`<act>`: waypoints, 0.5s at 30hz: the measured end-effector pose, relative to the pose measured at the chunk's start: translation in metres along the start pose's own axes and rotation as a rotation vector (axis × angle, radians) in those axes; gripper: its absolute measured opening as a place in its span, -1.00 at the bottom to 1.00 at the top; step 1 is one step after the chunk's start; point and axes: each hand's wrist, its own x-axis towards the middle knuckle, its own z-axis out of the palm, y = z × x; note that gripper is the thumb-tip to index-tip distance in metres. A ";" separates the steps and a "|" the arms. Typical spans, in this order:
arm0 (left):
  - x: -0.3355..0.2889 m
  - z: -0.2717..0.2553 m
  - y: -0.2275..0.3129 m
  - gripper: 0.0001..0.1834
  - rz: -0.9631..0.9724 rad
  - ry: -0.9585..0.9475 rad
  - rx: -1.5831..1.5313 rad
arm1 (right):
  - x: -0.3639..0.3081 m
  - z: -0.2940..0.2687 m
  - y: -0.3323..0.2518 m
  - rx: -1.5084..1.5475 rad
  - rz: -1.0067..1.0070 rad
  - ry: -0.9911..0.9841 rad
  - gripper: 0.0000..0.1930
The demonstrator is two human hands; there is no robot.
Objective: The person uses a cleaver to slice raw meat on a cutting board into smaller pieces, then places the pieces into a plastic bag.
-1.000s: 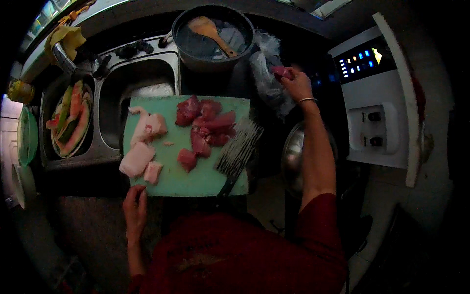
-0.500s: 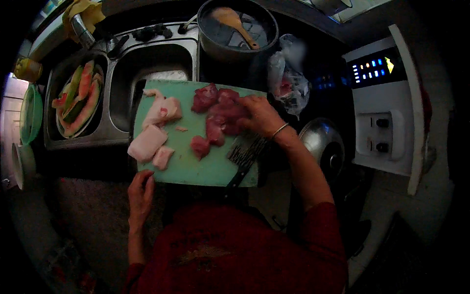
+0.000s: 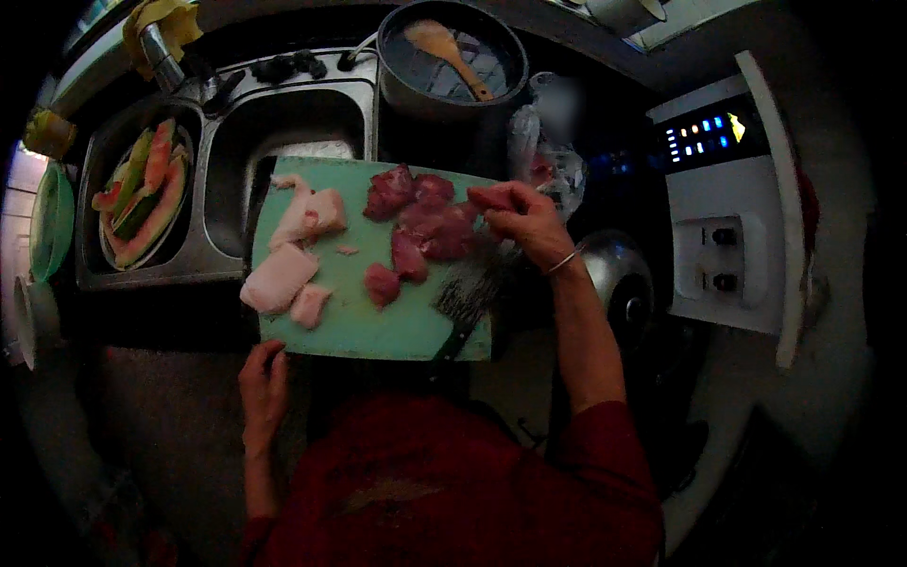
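Hands: right hand (image 3: 518, 215) closed, fingertips pinching one dark red raw meat chunk (image 3: 487, 198) over the far right corner of the pale green plastic cutting board (image 3: 378, 326); left hand (image 3: 265, 383) flat and loosely open, holding nothing, fingertips at the board's near left corner.

Change: a second ago the right hand was out past the board's far right corner at the crumpled clear plastic bag (image 3: 548, 161); half a second ago it was back over the red pile. It now lifts a piece from that pile, so the sorting of meat off the board appears to be under way, piece by piece.

Count on board: red meat chunks (image 3: 430, 227), about six in a heap toward the far right, plus one apart near the middle; pale pink fatty pieces (image 3: 283, 279), four on the left half; one broad steel cleaver (image 3: 468, 298), lying at the near right edge.

Count around: one dark round pot (image 3: 453, 61) with one wooden spoon (image 3: 444, 47), beyond the board; one double steel sink (image 3: 236, 132); one bowl of watermelon rinds (image 3: 142, 194) in its left basin; one steel lid (image 3: 619, 279) to the right.
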 end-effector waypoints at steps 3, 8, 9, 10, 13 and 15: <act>-0.001 0.001 -0.001 -0.82 -0.049 -0.001 -0.046 | -0.007 -0.023 -0.019 0.040 -0.098 0.175 -0.69; 0.000 -0.001 0.006 -0.82 -0.022 -0.030 -0.004 | 0.014 -0.084 -0.014 -0.277 -0.148 0.539 -0.73; -0.001 -0.001 0.007 -0.82 -0.015 -0.026 0.005 | 0.020 -0.092 -0.013 -0.307 -0.105 0.536 -0.73; -0.003 0.000 0.008 -0.82 -0.009 -0.021 0.017 | 0.029 -0.098 -0.010 -0.335 -0.062 0.531 -0.72; -0.005 0.001 0.005 -0.82 -0.040 -0.035 0.011 | 0.057 -0.114 0.006 -0.463 -0.036 0.532 -0.67; -0.006 0.002 0.003 -0.82 -0.050 -0.032 -0.001 | 0.082 -0.120 0.013 -0.668 -0.070 0.546 -0.64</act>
